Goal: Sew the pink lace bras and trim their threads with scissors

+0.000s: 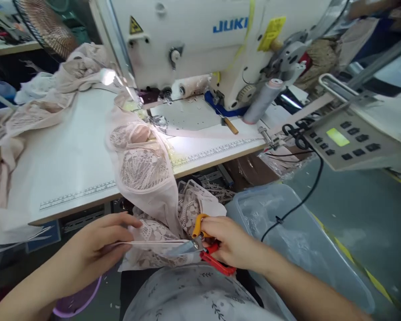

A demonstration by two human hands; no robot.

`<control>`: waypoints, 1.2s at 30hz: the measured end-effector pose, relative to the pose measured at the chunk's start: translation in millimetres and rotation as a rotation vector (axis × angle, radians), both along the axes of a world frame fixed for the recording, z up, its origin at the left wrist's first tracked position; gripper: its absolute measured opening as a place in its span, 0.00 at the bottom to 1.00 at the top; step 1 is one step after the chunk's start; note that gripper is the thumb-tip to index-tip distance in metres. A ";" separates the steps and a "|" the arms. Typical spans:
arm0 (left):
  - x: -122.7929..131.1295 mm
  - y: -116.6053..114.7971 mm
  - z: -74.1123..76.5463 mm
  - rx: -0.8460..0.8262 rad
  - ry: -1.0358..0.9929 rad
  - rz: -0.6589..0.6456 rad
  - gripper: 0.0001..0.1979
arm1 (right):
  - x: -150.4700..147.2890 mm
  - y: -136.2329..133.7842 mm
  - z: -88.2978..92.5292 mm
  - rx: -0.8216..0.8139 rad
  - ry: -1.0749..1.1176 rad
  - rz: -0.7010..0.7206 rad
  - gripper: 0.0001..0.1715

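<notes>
A pale pink lace garment (145, 169) hangs from the sewing machine's needle area over the table's front edge and down to the lap. My left hand (103, 245) pinches a narrow edge of its lower lace part. My right hand (229, 240) grips scissors (217, 264) with one orange and one red handle. Their blades point left and lie along the same garment edge, just right of my left fingers. How far the blades are apart is hard to make out.
A white sewing machine (194, 40) stands on the white table (70, 147). More pink garments (36, 111) lie at the left. A thread cone (263, 101) and a control panel (350, 133) are at the right. Below stand a clear plastic bin (307, 249) and a purple basket (78, 303).
</notes>
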State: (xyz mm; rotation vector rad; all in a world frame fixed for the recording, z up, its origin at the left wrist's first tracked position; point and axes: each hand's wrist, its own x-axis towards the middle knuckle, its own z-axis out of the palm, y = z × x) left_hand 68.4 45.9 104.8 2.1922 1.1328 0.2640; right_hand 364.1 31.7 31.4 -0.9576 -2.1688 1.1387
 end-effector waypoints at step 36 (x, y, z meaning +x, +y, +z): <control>63.7 -21.2 -53.8 -0.034 -0.632 0.275 0.13 | -44.0 9.4 9.0 -0.231 0.212 -0.204 0.07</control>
